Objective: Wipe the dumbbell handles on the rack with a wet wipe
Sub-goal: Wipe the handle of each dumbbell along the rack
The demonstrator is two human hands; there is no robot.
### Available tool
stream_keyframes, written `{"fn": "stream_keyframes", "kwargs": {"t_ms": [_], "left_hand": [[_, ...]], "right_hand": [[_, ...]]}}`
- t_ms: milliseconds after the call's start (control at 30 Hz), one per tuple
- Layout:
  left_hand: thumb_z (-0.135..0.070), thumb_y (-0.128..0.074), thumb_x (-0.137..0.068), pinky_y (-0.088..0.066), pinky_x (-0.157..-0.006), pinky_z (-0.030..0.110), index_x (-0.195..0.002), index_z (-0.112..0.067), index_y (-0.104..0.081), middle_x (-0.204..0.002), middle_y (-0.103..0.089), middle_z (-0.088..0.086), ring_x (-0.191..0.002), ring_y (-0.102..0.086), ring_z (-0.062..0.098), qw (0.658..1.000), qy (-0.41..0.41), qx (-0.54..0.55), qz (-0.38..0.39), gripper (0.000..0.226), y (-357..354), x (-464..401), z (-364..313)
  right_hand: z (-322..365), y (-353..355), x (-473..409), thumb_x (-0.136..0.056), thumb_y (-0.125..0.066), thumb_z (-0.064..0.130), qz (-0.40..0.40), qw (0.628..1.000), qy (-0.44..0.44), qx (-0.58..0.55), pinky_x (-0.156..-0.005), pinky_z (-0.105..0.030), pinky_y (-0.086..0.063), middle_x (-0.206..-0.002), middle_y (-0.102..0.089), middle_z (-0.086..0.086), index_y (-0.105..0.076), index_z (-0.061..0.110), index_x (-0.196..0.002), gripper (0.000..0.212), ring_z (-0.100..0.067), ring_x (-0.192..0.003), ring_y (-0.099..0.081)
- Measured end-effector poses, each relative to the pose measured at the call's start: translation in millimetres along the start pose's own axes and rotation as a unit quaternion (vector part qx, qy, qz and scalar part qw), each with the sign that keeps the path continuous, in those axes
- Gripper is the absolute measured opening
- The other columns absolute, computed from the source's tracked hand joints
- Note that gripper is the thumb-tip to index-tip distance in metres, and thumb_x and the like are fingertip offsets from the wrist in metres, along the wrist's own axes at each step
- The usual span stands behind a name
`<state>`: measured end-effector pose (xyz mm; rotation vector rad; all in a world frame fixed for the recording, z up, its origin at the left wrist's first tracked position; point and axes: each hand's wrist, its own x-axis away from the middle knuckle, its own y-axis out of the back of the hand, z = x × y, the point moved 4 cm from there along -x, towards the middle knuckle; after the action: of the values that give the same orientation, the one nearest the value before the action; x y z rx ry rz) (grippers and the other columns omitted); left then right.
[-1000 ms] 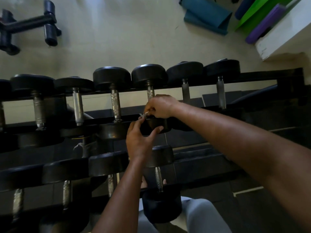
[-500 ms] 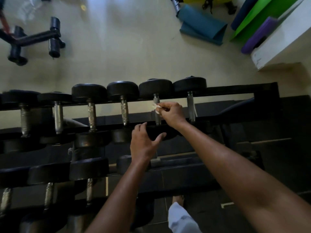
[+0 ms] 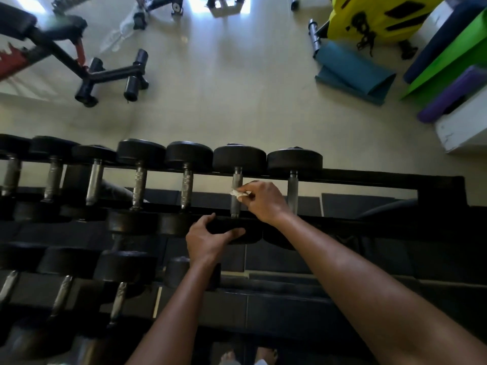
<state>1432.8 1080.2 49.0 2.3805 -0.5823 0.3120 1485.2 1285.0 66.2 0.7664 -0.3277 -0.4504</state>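
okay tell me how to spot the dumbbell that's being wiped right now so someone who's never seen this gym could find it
Find the black rack and follow its top row toward the right end. The dumbbell is second from that end. It alone has a right hand pinching a white wipe against its handle, while the left hand grips its near weight.

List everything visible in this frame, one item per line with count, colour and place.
Top-row dumbbells: seven, black heads, steel handles, upper rack rail.
Lower-row dumbbells: at least three, black, lower left.
Rack: one, black.
Wet wipe: one, white, on the second handle from the right.
Bench frame: one, black, upper left floor.
Mats: teal, green, purple, navy, upper right.
Left hand: grips that dumbbell's near head.
Right hand: pinches the wipe.
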Motion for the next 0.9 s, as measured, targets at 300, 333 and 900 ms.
{"fn": "stream_keyframes", "kwargs": {"t_ms": [300,333,900], "left_hand": [[-0.054,-0.103,-0.057,-0.053,-0.101,0.026,-0.145,-0.023,-0.064,-0.137,-0.067,-0.003,-0.122,-0.06,0.009,0.999,-0.011,0.039,-0.007,0.101,-4,0,11],[-0.054,-0.103,-0.057,-0.053,-0.101,0.027,-0.144,-0.023,-0.064,-0.136,-0.067,-0.003,-0.122,-0.06,0.01,0.999,-0.011,0.039,-0.006,0.1,-4,0,11],[-0.062,-0.102,-0.052,-0.052,-0.095,0.023,-0.137,-0.029,-0.066,-0.136,-0.065,-0.005,-0.126,-0.061,0.013,0.999,-0.023,0.044,0.008,0.098,-5,-7,18]], "right_hand": [[-3,-11,-6,-0.099,-0.075,0.027,0.017,0.992,0.091,0.085,-0.087,-0.041,-0.062,-0.12,-0.076,0.008,-0.077,0.028,-0.125,0.026,-0.016,-0.104,-0.072],[-4,-12,-6,-0.099,-0.075,0.026,0.02,0.991,0.095,0.088,-0.088,-0.041,-0.062,-0.121,-0.075,0.009,-0.078,0.027,-0.124,0.026,-0.016,-0.105,-0.071],[-12,-24,-5,-0.103,-0.069,0.032,0.027,0.986,0.122,0.113,-0.092,-0.033,-0.056,-0.127,-0.069,0.01,-0.075,0.026,-0.128,0.026,-0.014,-0.112,-0.066]]}}
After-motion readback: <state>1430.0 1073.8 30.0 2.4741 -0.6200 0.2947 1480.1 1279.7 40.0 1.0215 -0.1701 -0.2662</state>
